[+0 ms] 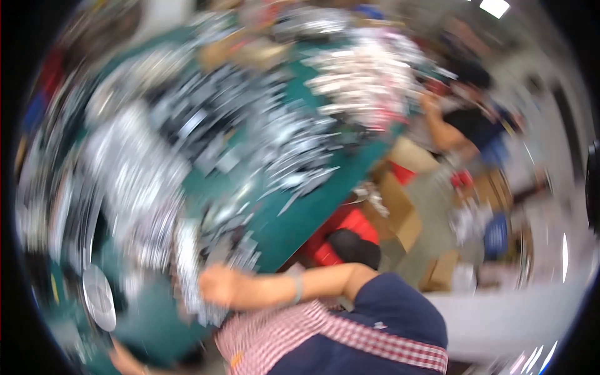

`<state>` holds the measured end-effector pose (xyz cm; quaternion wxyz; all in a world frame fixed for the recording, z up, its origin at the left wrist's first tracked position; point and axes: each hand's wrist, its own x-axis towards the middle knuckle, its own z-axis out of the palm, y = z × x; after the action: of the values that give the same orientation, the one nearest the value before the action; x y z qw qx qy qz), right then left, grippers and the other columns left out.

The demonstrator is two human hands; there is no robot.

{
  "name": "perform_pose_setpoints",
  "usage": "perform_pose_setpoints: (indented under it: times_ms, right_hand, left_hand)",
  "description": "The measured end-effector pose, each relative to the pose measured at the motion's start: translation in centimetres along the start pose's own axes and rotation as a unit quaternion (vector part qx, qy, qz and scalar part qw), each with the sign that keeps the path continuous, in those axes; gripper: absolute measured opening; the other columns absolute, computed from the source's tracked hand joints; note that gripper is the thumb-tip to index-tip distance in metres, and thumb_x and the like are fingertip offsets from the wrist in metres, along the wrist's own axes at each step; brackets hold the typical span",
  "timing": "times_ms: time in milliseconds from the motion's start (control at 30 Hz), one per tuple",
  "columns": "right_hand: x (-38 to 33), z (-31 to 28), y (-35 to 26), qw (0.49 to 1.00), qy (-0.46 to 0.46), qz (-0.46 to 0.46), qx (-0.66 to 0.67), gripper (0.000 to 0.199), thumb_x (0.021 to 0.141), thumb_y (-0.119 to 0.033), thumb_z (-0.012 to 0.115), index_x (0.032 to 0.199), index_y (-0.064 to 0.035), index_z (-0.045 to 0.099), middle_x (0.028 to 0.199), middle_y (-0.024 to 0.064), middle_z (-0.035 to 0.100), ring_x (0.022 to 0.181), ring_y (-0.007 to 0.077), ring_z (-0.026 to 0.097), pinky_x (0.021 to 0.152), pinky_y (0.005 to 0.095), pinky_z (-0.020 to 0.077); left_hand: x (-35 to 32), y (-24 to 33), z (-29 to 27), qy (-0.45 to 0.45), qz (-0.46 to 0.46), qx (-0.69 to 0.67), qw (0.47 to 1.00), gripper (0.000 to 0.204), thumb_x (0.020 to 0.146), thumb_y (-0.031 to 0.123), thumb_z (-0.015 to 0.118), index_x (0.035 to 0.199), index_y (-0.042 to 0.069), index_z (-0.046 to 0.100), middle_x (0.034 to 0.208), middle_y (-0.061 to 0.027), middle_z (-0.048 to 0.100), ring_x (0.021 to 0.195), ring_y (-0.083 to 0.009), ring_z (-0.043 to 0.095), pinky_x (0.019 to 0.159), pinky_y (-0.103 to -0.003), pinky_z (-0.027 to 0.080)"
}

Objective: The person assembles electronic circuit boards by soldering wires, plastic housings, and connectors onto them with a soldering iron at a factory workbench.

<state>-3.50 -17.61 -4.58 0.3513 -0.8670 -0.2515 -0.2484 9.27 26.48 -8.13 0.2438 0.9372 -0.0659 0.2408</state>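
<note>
The whole picture is smeared by motion. My right hand [215, 284] reaches in from the lower right with a grey wristband [297, 284] on its forearm. Its fingers look curled, and it rests at the near edge of a heap of small silvery metal parts [187, 187]. The blur hides whether it grips any of them. The parts cover a green table [294, 219]. My left hand [125, 361] barely shows at the bottom edge, below a round silvery disc [100, 297]. My navy top and red-checked cloth [350, 331] fill the lower middle.
Another person [469, 106] sits at the table's far right corner with an arm raised. Cardboard boxes [403, 212] and red containers [350, 228] stand on the floor beside the table's right edge. A white heap of parts [369, 75] lies at the back.
</note>
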Motion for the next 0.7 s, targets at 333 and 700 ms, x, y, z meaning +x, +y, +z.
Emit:
perform_pose_setpoints:
  times_ms: [333, 700]
  right_hand:
    - [-1.6, 1.0, -0.1, 0.997, 0.060, 0.005, -0.038, 0.016, 0.069, -0.014, 0.058, 0.065, -0.0020, 0.048, 0.080, 0.0129, 0.044, 0.078, 0.0280, 0.048, 0.065, 0.0378, 0.0400]
    - [-1.0, 1.8, 0.3, 0.995, 0.047, 0.027, -0.078, 0.015, 0.068, -0.014, 0.060, 0.068, -0.0014, 0.052, 0.085, 0.0145, 0.046, 0.081, 0.0283, 0.048, 0.068, 0.0371, 0.0409]
  left_hand:
    - [3.7, -1.0, 6.3, 0.083, -0.245, 0.227, 0.939, 0.042, 0.079, 0.033, 0.062, 0.081, -0.010, 0.063, 0.081, -0.0243, 0.065, 0.068, -0.0357, 0.062, 0.063, -0.044, 0.051]
    - [7.2, 0.8, 8.0, 0.144, -0.219, 0.114, 0.958, 0.038, 0.081, 0.030, 0.062, 0.086, -0.008, 0.062, 0.084, -0.0232, 0.065, 0.069, -0.0340, 0.062, 0.063, -0.042, 0.051]
